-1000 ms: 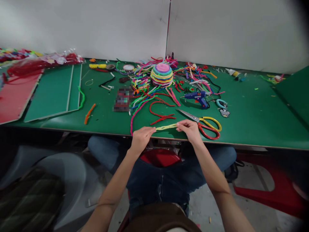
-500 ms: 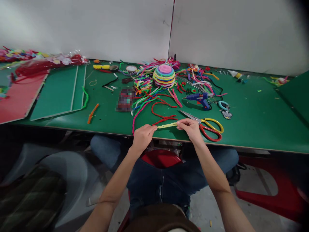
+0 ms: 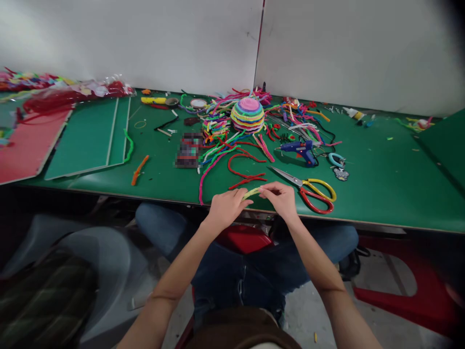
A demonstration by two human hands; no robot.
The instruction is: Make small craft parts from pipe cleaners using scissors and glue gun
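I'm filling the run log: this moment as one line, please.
left hand: touching yellow strand; right hand: pinching its other end; scissors: on table, beside right hand; glue gun: on table, beyond scissors

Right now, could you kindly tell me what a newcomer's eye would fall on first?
Probably the rainbow-striped dome toward the back of the green table, with colourful strands around it. At the front edge, the right hand pinches a pale yellow strip that runs to the left hand. Beside the right hand lie big scissors, with a blue glue gun beyond.
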